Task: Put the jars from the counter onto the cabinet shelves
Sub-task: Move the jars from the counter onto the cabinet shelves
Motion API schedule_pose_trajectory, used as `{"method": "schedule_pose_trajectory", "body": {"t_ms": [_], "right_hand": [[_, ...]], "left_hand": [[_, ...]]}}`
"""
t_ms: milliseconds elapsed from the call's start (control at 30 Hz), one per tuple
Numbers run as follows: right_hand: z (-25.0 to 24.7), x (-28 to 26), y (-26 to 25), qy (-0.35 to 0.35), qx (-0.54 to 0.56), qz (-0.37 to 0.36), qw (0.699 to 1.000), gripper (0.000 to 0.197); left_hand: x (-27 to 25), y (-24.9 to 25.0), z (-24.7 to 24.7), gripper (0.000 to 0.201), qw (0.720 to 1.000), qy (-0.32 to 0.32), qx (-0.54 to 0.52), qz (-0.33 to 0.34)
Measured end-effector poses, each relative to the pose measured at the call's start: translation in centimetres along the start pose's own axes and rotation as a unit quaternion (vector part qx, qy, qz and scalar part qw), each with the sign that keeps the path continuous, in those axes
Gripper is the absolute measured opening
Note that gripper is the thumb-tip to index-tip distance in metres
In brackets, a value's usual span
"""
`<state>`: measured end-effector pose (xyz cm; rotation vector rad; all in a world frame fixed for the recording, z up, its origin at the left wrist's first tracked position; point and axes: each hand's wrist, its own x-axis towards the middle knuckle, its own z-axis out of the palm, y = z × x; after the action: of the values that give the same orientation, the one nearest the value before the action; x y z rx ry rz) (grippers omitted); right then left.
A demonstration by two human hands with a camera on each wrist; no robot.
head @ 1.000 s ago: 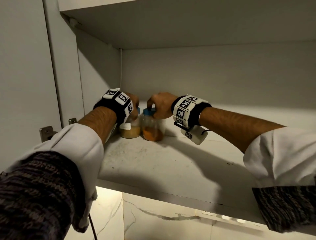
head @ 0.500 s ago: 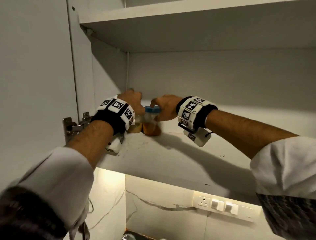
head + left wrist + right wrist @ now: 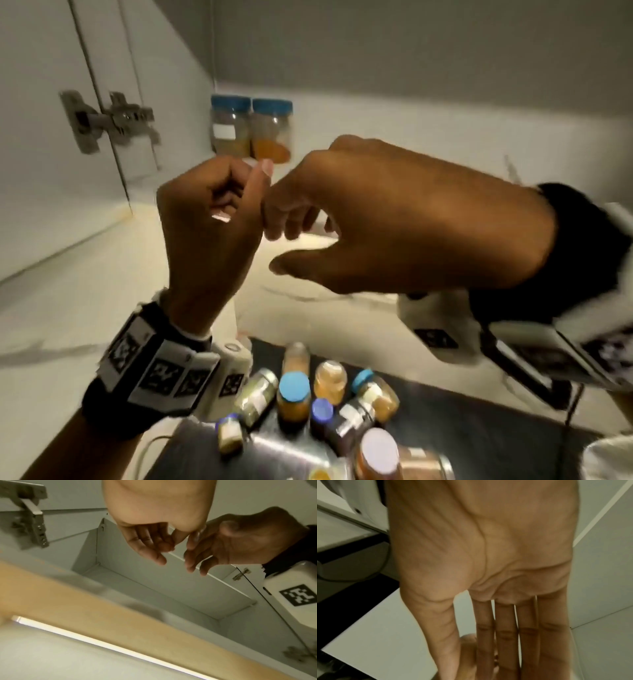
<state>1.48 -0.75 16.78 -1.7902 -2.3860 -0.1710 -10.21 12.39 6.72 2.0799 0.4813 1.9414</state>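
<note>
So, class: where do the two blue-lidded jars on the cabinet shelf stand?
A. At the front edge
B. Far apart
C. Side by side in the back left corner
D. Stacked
C: the two blue-lidded jars stand upright side by side in the shelf's back left corner.

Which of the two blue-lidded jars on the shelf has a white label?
The left blue-lidded clear jar, beside the cabinet side wall; its neighbour, the orange-filled jar, shows no label.
</note>
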Motion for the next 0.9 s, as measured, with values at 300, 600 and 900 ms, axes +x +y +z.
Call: {"method": "schedule_pose_trajectory", "body": {"t_ms": [300,600,900], "right_hand": [[22.5,-9.6,3.5,0.019,0.244,0.179,0.953,0.020],[43.7,-10.9,9.5,-0.076,0.248,0.484,0.836,0.014],[46.4,-12.6,15.8,-0.075,0.222,0.597,0.767,0.041]], "left_hand": [[-20.1,-4.9,2.6,0.014,0.964,-0.163,0.042,-0.208],[-33.9,-18.2,5.7,0.057,0.718,-0.566,0.211,-0.344],[-32.5,-22.9,13.5,0.088,0.679,-0.636,0.252,-0.267]]}}
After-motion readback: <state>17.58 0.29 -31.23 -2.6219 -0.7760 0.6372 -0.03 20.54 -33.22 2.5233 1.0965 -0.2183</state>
